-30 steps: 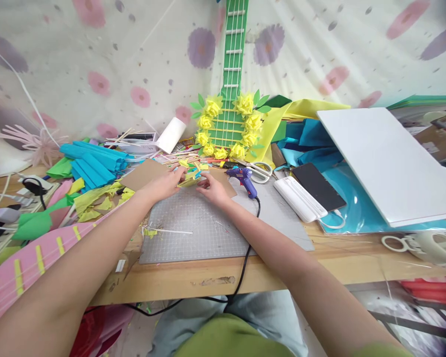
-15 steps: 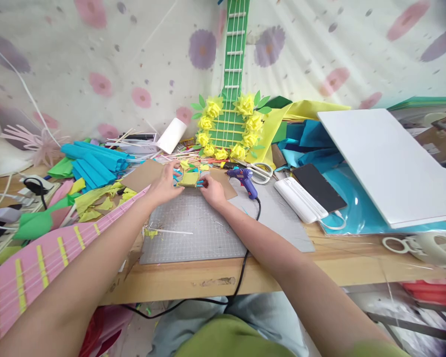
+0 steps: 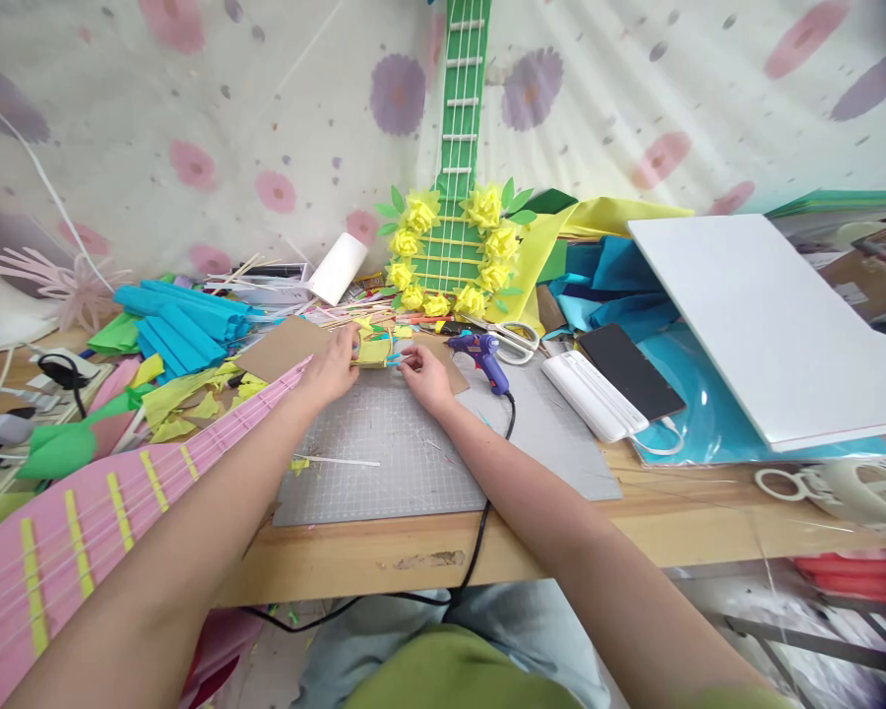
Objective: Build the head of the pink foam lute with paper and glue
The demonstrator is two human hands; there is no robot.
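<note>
Both my hands meet at the far edge of a grey cutting mat (image 3: pixel 413 463). My left hand (image 3: pixel 330 366) and my right hand (image 3: pixel 426 377) pinch a small yellow paper piece (image 3: pixel 373 352) with blue bits at its sides, holding it from left and right. It hovers just above a brown cardboard sheet (image 3: pixel 284 345). A pink paper guitar neck (image 3: pixel 81 512) with yellow frets lies under my left forearm.
A purple glue gun (image 3: pixel 483 356) lies right of my hands, its black cord running off the table edge. Scissors (image 3: pixel 521 340), a white power bank (image 3: pixel 595 394), a black phone (image 3: pixel 631 372) and a white board (image 3: pixel 775 315) sit to the right. A green guitar with yellow flowers (image 3: pixel 450 246) leans behind; blue paper rolls (image 3: pixel 177 320) lie left.
The yellow piece has been turned and lifted slightly between my fingers. The pink guitar neck has slid further up and right under my left arm.
</note>
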